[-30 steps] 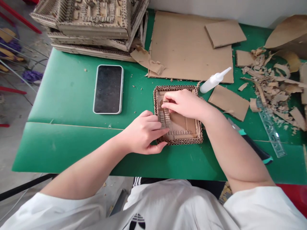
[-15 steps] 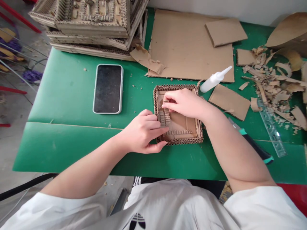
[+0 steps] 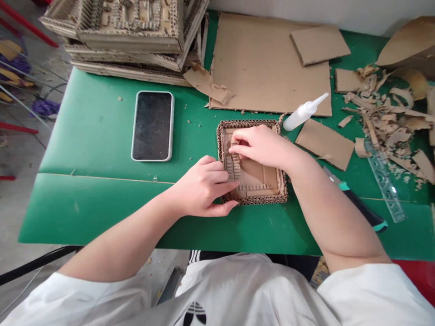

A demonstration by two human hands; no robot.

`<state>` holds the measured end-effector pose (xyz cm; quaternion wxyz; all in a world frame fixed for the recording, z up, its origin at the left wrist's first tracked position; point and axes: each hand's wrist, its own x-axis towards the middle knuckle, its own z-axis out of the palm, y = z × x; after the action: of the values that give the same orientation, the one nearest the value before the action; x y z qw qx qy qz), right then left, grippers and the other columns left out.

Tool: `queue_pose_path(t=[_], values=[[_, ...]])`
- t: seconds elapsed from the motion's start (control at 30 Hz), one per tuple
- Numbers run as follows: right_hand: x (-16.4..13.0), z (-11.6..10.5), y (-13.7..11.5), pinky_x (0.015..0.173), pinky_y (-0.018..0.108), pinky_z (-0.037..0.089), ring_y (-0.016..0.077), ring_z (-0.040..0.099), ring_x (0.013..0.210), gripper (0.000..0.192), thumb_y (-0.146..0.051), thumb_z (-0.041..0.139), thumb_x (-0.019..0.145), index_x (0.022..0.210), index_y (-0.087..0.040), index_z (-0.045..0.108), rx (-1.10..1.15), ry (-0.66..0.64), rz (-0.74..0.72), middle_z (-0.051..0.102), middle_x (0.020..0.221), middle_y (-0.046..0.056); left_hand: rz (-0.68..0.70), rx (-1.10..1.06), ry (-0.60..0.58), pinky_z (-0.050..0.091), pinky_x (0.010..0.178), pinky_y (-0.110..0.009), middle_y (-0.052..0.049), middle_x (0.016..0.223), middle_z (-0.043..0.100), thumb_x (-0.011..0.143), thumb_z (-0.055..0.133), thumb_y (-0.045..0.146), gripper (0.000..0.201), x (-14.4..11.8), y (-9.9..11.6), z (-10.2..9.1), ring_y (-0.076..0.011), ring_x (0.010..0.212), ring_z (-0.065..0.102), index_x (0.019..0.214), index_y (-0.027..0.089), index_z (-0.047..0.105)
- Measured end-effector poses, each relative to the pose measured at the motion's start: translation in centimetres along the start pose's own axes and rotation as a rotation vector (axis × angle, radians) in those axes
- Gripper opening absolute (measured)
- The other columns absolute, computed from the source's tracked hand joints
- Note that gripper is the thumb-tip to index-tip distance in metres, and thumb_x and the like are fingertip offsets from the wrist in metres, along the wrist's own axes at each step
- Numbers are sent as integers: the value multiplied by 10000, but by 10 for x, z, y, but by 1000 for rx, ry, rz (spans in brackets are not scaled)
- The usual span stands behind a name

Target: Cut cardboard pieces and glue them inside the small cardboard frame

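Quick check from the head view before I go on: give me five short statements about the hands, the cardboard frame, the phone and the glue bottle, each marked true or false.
1. Both hands are on the small cardboard frame. True.
2. The right hand holds the glue bottle. False: the bottle lies on the green table, beyond the frame.
3. The phone lies screen up, left of the frame. True.
4. The left hand rests on the phone. False: it steadies the frame's left edge.
5. The clear ruler lies right of the frame. True.
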<state>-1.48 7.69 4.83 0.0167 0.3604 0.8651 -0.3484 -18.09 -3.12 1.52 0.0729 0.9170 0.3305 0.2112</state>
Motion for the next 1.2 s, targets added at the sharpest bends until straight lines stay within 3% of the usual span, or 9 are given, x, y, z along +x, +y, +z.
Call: queue_pose_path(t=[0.37, 0.63, 1.2], values=[[1, 1, 1, 599, 254, 282, 103, 482, 619, 159, -326, 537, 830, 787, -193, 614, -2, 30, 2, 609, 686, -19, -3, 11, -7, 350, 651, -341, -14, 578, 520, 829, 467, 435, 357, 0, 1, -1, -155, 592, 422, 924, 159, 673], [2, -1, 6, 647, 258, 324, 113, 511, 685, 92, -264, 591, 771, 767, -184, 634, 43, 30, -38, 639, 757, -6, -20, 11, 16, 337, 686, -350, -63, 902, 665, 805, 515, 422, 304, -1, 3, -2, -206, 795, 508, 930, 182, 655], [6, 3, 7, 646, 259, 346, 114, 518, 689, 56, -230, 618, 745, 772, -184, 636, -9, 83, -10, 638, 764, -3, -19, 21, 20, 354, 700, -360, -62, 939, 695, 802, 513, 432, 317, -1, 3, 0, -216, 836, 539, 932, 190, 671]])
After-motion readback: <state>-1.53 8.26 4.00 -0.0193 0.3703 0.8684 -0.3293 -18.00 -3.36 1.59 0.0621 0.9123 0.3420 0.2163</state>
